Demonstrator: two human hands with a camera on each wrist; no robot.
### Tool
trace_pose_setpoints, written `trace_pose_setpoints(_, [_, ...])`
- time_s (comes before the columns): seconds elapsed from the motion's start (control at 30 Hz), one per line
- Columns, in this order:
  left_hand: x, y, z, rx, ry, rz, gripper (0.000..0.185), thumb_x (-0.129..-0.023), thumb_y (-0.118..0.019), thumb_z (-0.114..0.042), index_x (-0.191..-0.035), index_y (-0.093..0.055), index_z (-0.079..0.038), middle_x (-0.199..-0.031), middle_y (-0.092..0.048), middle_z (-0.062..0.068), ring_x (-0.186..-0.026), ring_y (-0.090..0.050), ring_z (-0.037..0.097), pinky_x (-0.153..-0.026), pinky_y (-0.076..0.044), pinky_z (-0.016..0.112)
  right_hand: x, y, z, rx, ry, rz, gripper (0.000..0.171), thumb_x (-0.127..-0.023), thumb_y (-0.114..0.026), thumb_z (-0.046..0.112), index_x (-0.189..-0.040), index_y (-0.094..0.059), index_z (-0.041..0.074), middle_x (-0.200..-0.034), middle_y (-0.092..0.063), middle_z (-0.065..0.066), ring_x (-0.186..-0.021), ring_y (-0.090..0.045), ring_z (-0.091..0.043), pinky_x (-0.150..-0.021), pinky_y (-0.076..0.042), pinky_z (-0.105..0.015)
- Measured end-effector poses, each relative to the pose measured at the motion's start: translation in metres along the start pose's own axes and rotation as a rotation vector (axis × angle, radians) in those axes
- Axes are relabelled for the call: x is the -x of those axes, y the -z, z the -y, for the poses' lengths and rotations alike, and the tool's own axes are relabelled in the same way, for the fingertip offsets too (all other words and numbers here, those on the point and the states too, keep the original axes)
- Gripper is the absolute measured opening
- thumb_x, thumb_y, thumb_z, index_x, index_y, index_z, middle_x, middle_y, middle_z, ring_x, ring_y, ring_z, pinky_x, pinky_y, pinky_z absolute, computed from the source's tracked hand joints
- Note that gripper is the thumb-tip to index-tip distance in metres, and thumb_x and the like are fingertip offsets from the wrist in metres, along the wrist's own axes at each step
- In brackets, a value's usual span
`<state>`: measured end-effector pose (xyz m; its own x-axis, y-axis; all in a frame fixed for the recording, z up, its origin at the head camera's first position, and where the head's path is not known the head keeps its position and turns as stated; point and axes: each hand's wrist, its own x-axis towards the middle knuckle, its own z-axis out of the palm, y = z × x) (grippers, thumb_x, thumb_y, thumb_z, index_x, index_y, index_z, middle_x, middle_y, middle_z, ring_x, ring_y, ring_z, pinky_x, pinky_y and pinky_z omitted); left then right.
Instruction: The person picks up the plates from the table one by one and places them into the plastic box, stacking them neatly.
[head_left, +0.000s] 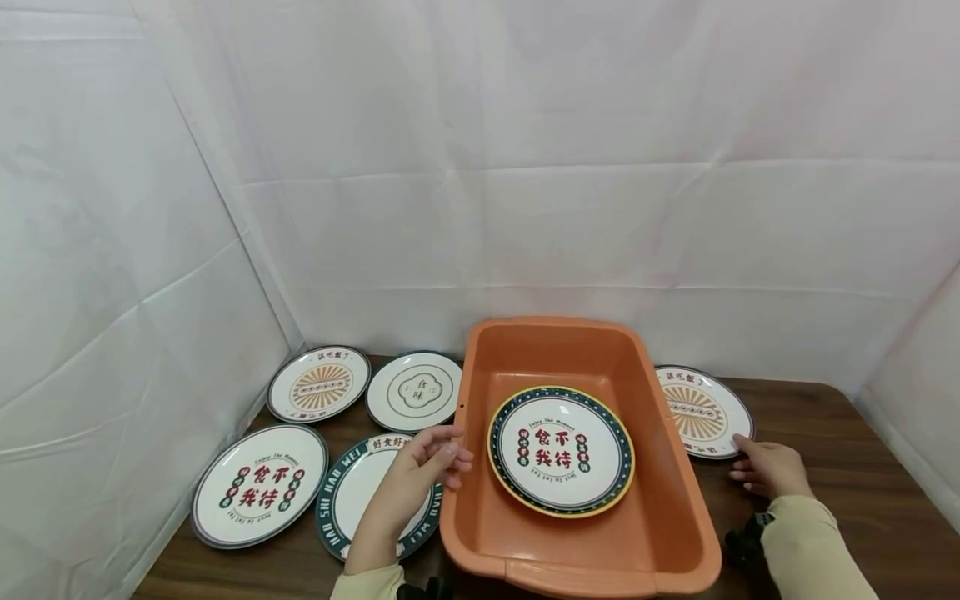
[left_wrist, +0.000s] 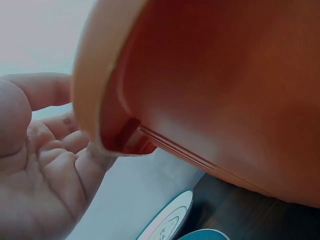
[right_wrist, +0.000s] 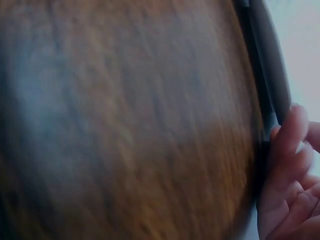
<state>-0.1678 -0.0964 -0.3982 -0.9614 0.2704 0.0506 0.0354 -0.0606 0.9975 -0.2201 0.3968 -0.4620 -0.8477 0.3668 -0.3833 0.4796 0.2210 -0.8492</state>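
Observation:
An orange plastic tub (head_left: 461, 392) stands mid-table with a yellow-rimmed printed plate (head_left: 561, 450) lying flat inside it. My left hand (head_left: 423, 471) reaches to the tub's left rim, its fingers loose and touching the lip. The left wrist view shows that hand's (left_wrist: 40, 165) palm open beside the tub's rolled edge (left_wrist: 95, 100). My right hand (head_left: 765, 467) rests on the table right of the tub, fingertips at the near edge of a sunburst plate (head_left: 701, 408). In the blurred right wrist view its fingers (right_wrist: 287, 150) lie against that plate's dark rim (right_wrist: 270, 75).
Several more printed plates lie left of the tub: a sunburst one (head_left: 320, 383), a cream one (head_left: 415, 390), a red-lettered one (head_left: 260, 485) and a teal-rimmed one (head_left: 352, 492) under my left forearm. White cloth walls close the back and sides. Bare wood table (head_left: 847, 467) shows at right.

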Motion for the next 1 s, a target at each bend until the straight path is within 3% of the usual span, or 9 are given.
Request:
trace_pose_setpoints(0.13, [0.001,-0.001,-0.001,-0.003,-0.001,0.011,0.036,-0.097,-0.048,-0.013,-0.125,-0.044,0.01,-0.099,-0.06,0.019,-0.087,-0.06,0.021,-0.07,-0.052,0.028,0.001,-0.003,0.001,0.044,0.016,-0.051,0.062,-0.091,-0.05,0.035,-0.122,-0.038,-0.018,-0.058,-0.06,0.003,-0.053,-0.062,-0.01,-0.051,-0.05,-0.027])
trace_pose_setpoints(0.33, [0.0,-0.001,-0.001,0.001,-0.023,0.002,0.036,-0.097,-0.048,-0.013,-0.124,-0.045,0.01,-0.1,-0.06,0.02,-0.085,-0.06,0.021,-0.069,-0.052,0.028,0.0,0.0,0.001,-0.016,-0.003,-0.034,0.049,-0.095,-0.043,0.023,-0.12,-0.037,-0.019,-0.059,-0.06,0.002,-0.054,-0.06,-0.008,-0.05,-0.048,-0.026])
trace_pose_setpoints(0.53, [0.0,-0.001,0.0,-0.003,-0.006,-0.017,0.035,-0.097,-0.049,-0.012,-0.123,-0.046,0.01,-0.099,-0.06,0.019,-0.089,-0.06,0.029,-0.068,-0.052,0.028,0.002,0.0,-0.003,-0.052,-0.006,-0.033,0.049,-0.097,-0.034,0.018,-0.124,-0.027,-0.021,-0.06,-0.055,0.001,-0.053,-0.057,-0.008,-0.05,-0.049,-0.025])
trace_pose_setpoints(0.67, [0.0,-0.003,-0.001,-0.012,0.003,-0.039,0.032,-0.096,-0.048,-0.01,-0.122,-0.047,0.009,-0.096,-0.061,0.018,-0.086,-0.06,0.026,-0.067,-0.052,0.027,0.006,-0.001,-0.005,-0.07,0.023,-0.043,0.052,-0.097,-0.03,0.017,-0.131,-0.019,-0.02,-0.06,-0.053,0.001,-0.051,-0.054,-0.007,-0.049,-0.049,-0.024])
trace_pose_setpoints(0.8, [-0.001,-0.007,-0.004,-0.086,0.012,-0.055,0.028,-0.096,-0.049,-0.009,-0.119,-0.05,0.008,-0.09,-0.06,0.015,-0.077,-0.059,0.022,-0.063,-0.051,0.025,0.009,-0.001,-0.007,-0.073,0.082,-0.047,0.046,-0.097,-0.028,0.015,-0.126,-0.023,-0.02,-0.06,-0.054,0.002,-0.05,-0.053,-0.006,-0.047,-0.048,-0.025])
trace_pose_setpoints(1.0, [-0.003,-0.01,-0.007,-0.268,0.017,-0.054,0.023,-0.096,-0.052,-0.015,-0.109,-0.057,0.004,-0.083,-0.059,0.01,-0.069,-0.055,0.016,-0.059,-0.049,0.025,0.013,-0.007,-0.002,-0.099,0.171,-0.095,0.025,-0.097,-0.029,0.013,-0.102,-0.038,-0.009,-0.052,-0.055,0.006,-0.043,-0.05,-0.005,-0.042,-0.046,-0.024])
